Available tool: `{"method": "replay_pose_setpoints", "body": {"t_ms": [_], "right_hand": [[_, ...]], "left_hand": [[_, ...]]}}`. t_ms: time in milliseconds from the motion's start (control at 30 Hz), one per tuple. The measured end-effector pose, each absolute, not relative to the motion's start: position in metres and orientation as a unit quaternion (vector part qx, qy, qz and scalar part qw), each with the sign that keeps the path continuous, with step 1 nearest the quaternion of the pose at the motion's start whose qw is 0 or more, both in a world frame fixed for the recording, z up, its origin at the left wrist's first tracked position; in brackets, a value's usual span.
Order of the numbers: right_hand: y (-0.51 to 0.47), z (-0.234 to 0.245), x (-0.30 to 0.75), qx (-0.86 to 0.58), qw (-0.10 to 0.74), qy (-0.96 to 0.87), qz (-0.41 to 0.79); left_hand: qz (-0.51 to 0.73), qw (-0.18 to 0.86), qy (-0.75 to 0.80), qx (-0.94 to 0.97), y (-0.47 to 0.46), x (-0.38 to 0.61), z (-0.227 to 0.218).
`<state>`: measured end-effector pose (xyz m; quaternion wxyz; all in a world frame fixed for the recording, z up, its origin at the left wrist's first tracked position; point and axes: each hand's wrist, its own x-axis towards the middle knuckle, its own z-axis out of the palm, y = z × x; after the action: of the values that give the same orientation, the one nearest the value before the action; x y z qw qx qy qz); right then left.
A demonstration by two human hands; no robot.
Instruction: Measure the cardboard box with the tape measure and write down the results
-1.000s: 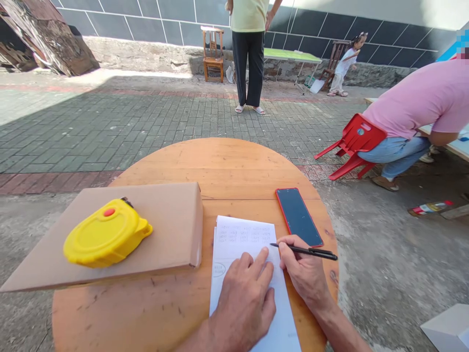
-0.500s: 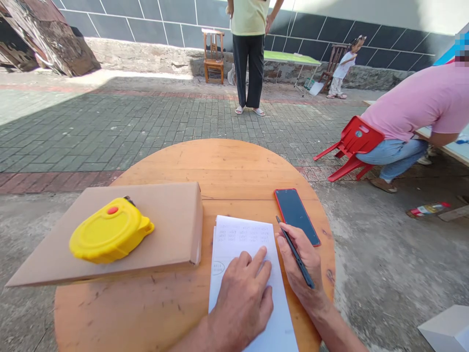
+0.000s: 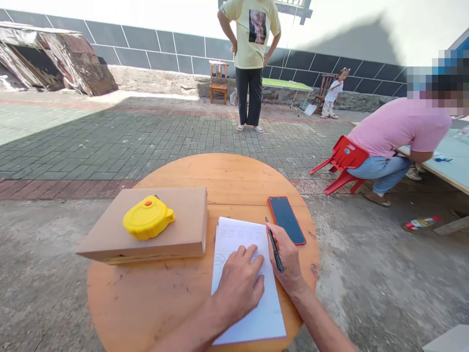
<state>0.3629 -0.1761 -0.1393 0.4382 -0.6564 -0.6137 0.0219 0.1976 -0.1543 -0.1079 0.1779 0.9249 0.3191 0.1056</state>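
A white sheet of paper (image 3: 238, 234) with small rows of writing lies on the round wooden table (image 3: 220, 176). My left hand (image 3: 240, 283) rests flat on the paper, fingers stretched out. My right hand (image 3: 287, 259) sits at the paper's right edge, closed around a black pen (image 3: 274, 243) that points away from me. A dark phone in a red case (image 3: 286, 219) lies just beyond my right hand. To the left, a yellow tape measure (image 3: 147, 217) sits on a flat cardboard box (image 3: 183, 230).
A person in a yellow shirt (image 3: 251, 29) stands on the brick paving. At the right a person in a pink shirt (image 3: 399, 127) sits on a tipped red chair (image 3: 342, 156), bent over a low table (image 3: 450, 166). A child (image 3: 332, 93) stands by a green table (image 3: 286, 84).
The view has pulled back and tilted up, showing more of the yard. The pen has swung from lying crosswise to pointing away from me. My left hand has stayed on the paper.
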Motion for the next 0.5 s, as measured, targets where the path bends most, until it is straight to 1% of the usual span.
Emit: {"method": "replay_pose_setpoints", "body": {"t_ms": [167, 233, 367, 433, 500], "right_hand": [[-0.177, -0.141, 0.363, -0.643, 0.383, -0.663, -0.02], [-0.176, -0.141, 0.36, -0.658, 0.338, -0.672, -0.032], [-0.172, -0.137, 0.353, -0.677, 0.225, -0.699, -0.047], [-0.17, -0.135, 0.351, -0.675, 0.21, -0.705, -0.055], [-0.17, -0.132, 0.35, -0.675, 0.212, -0.704, -0.062]], "left_hand": [[0.06, 0.126, 0.303, 0.943, -0.171, 0.193, -0.094], [0.064, 0.123, 0.297, 0.945, -0.184, 0.184, -0.093], [0.141, 0.106, 0.279, 0.944, -0.213, 0.139, -0.113], [0.204, 0.067, 0.278, 0.936, -0.227, 0.1, -0.131], [0.249, 0.021, 0.328, 0.911, -0.24, 0.052, -0.148]]}}
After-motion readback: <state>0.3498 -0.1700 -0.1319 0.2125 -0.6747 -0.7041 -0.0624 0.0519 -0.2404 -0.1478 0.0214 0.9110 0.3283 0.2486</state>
